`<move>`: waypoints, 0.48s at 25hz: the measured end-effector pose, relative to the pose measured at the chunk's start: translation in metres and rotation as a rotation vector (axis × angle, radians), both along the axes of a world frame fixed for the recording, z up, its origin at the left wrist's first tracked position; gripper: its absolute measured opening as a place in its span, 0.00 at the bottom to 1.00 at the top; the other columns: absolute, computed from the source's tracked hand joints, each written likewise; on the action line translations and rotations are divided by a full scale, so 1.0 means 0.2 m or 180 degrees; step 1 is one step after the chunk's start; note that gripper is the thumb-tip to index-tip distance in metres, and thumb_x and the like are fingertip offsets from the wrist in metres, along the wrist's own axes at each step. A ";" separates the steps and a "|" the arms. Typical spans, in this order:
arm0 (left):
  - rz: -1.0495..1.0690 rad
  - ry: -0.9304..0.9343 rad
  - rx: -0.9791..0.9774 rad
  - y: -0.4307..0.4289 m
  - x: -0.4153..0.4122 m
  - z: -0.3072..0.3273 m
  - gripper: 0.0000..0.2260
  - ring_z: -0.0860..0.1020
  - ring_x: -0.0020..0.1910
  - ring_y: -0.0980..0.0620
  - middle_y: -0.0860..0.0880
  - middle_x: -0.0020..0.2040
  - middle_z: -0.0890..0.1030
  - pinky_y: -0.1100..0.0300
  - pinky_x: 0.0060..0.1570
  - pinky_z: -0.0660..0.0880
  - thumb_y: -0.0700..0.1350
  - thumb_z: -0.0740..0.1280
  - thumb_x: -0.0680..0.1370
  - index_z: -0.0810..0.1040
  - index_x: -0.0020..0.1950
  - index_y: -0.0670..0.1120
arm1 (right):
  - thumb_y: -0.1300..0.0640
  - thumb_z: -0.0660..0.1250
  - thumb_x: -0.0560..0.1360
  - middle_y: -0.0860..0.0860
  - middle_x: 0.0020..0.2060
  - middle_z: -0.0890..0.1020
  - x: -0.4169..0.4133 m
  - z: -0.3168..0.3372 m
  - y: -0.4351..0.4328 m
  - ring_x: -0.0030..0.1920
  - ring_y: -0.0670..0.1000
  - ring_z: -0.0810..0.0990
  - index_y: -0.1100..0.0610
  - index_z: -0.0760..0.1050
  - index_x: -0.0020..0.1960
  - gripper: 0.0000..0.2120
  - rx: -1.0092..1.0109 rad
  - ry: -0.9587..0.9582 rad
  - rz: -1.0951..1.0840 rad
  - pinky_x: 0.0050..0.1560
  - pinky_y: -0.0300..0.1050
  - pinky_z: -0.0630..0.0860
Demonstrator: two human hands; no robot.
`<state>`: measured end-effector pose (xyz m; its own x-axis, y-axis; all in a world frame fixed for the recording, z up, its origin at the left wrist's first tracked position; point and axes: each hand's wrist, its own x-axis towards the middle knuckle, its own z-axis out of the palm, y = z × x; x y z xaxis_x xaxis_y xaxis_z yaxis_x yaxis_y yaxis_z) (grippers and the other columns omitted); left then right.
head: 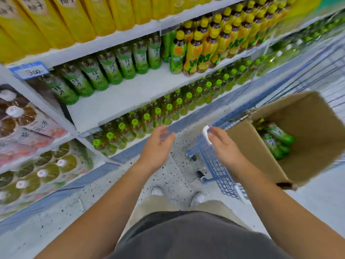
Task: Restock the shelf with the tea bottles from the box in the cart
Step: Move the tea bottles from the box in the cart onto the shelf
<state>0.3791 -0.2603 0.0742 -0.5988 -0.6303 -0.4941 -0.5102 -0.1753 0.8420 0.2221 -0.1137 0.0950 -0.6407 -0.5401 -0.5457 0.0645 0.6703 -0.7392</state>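
Two bare hands hang in the air in front of the person in the head view, both empty. The left hand [158,144] is loose, with its fingers lightly bent, over the speckled floor just below the bottom shelf edge. The right hand [224,146] is equally slack and grasps nothing, its fingertips just beside a white cap on the corner of the blue wire cart [216,165].

The brown cardboard box [302,116] sits in that cart, to the right of the right hand, its open mouth turned up toward the camera. Deep inside it lie the green-labelled plastic tea bottles [276,141], on their sides in a small heap. Their long axes run roughly along the box floor, slanting away from the person.

Matching bottles already line the back of the white middle shelf [130,96], whose front strip is bare, up and to the left of the left hand.

By my judgement, the right hand is much the nearer to the box. It would reach rightward and down past the near cardboard wall.
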 end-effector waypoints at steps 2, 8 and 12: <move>-0.0170 0.0077 -0.0099 0.09 -0.02 0.05 0.20 0.74 0.64 0.54 0.53 0.66 0.75 0.59 0.57 0.70 0.54 0.63 0.83 0.70 0.74 0.49 | 0.49 0.58 0.84 0.46 0.73 0.69 -0.01 0.05 0.14 0.70 0.44 0.67 0.51 0.65 0.77 0.22 -0.0010 0.0180 0.0024 0.63 0.38 0.62; -0.0541 0.0168 -0.0285 0.38 -0.17 0.12 0.22 0.74 0.66 0.53 0.54 0.70 0.74 0.54 0.63 0.72 0.58 0.62 0.83 0.69 0.74 0.52 | 0.48 0.58 0.84 0.49 0.74 0.70 -0.18 0.14 0.56 0.72 0.46 0.68 0.55 0.65 0.77 0.24 0.0227 0.0566 0.0150 0.66 0.37 0.60; -0.0538 0.0157 -0.0296 0.73 -0.37 0.19 0.21 0.73 0.66 0.54 0.56 0.69 0.73 0.55 0.61 0.70 0.58 0.61 0.83 0.68 0.74 0.52 | 0.47 0.57 0.84 0.48 0.71 0.72 -0.37 0.20 0.91 0.64 0.45 0.71 0.52 0.65 0.77 0.23 0.0159 0.0421 0.0025 0.60 0.39 0.64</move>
<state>0.3045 -0.1152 0.1123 -0.7222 -0.5602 -0.4058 -0.4834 -0.0109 0.8753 0.1476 0.0680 0.1352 -0.7047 -0.5195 -0.4832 -0.0365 0.7067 -0.7066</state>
